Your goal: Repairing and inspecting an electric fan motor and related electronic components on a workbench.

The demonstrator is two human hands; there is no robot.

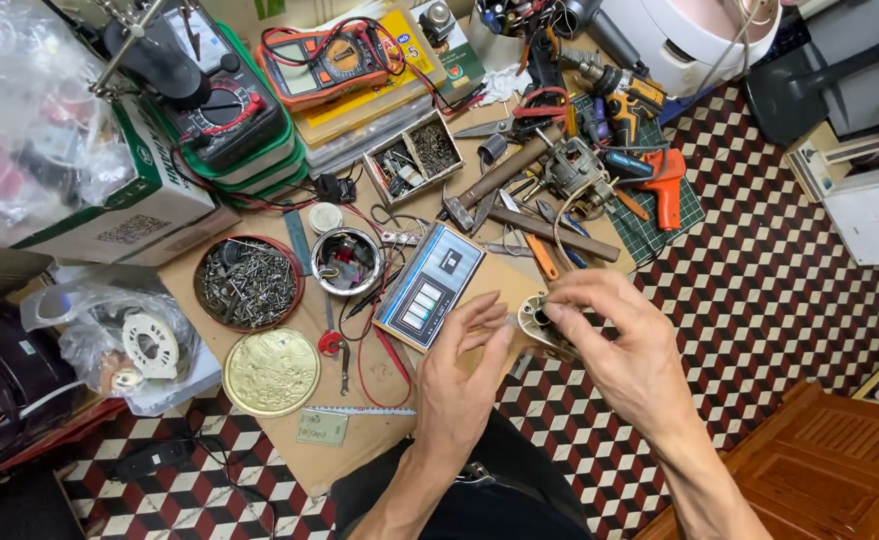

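My right hand (624,345) pinches a small round metal part (537,322) with a dark hole, holding it above the front edge of a low cardboard-covered work board (289,440). My left hand (464,385) is beside it, fingers stretched and slightly apart, fingertips close to the metal part; whether they touch it I cannot tell. Just left of the hands lies a flat blue-and-white control panel (429,285) with small buttons. Red and black wire leads (379,350) trail past it.
A round tin of screws (249,285), a small steel bowl (347,262), a brass disc (271,372), hammers (519,165), a small motor (571,170), an orange soldering gun (664,180), multimeters (324,60), cardboard boxes and plastic bags crowd the board. Checkered tile floor (779,290) lies right.
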